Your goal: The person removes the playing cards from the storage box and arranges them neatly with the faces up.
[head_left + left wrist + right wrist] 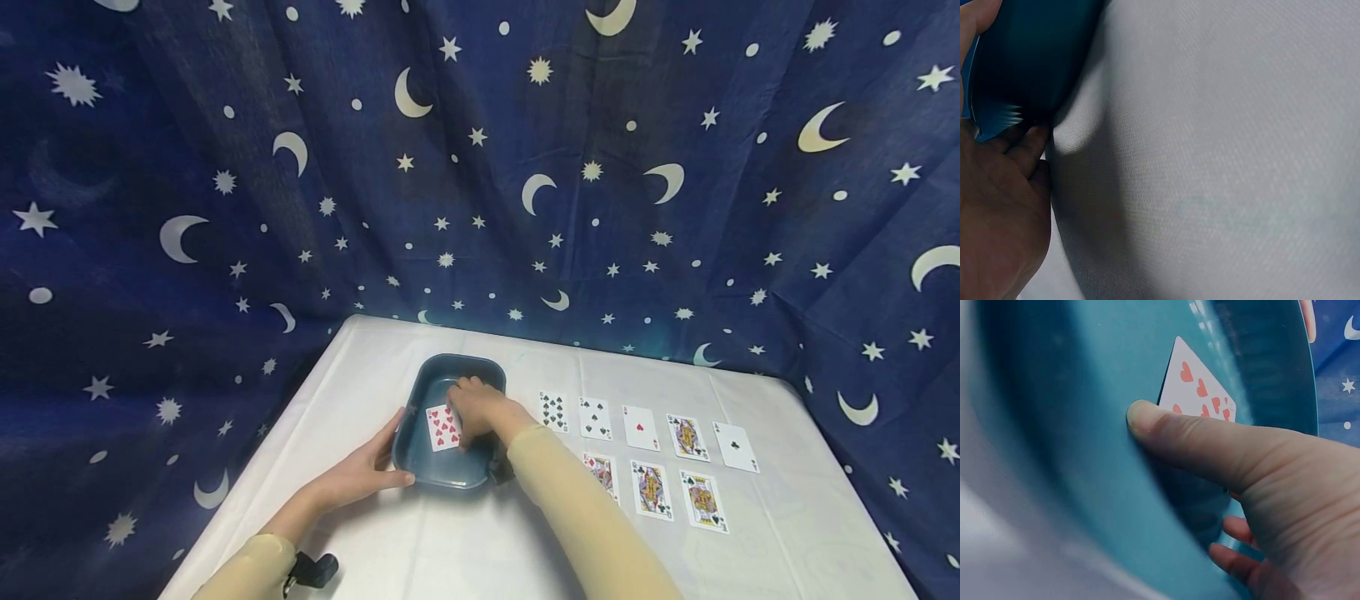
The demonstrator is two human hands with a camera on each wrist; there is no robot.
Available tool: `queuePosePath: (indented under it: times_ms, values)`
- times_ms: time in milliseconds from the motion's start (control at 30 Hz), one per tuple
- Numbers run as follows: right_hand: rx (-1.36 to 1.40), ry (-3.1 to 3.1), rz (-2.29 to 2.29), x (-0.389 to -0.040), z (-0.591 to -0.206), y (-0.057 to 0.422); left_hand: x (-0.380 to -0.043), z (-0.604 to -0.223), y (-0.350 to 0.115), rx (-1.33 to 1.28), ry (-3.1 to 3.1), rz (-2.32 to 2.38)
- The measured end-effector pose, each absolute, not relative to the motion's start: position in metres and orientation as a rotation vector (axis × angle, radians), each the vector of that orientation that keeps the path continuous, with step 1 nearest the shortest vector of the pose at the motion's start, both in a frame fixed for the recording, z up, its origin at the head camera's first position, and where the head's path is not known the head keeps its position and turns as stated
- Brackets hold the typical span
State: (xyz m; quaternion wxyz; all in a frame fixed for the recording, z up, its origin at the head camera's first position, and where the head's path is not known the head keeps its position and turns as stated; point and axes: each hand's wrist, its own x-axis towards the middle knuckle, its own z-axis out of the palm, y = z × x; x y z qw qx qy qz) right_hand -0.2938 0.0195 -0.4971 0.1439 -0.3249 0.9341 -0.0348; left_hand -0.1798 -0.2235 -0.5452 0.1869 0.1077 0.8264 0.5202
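Note:
A blue-green tray [457, 475] sits on the white tablecloth. My left hand [356, 475] holds it at the left side; in the left wrist view the thumb lies by the tray wall [1035, 50] and the fingers reach beneath it. Inside the tray, my right hand [480, 408] grips a playing card [442, 427] with several red hearts, face up, at its right side. The right wrist view has the thumb [1172, 431] across the hearts card [1194, 387]; the fingertips on its far side are partly hidden.
Right of the tray, face-up playing cards lie in two rows. The back row includes a spades card [553, 412], an ace of hearts [641, 427] and an ace of clubs [736, 447]. Face cards [651, 489] form the front row. A starry blue curtain [480, 167] hangs behind the table.

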Motion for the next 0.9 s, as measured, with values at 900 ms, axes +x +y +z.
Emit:
queuePosePath:
  times_ms: [900]
  values:
    - [-0.914,2.683,-0.154,-0.2926,-0.4983,0.0196,-0.1806,-0.5464,-0.2230,0.308,2.318,1.474]
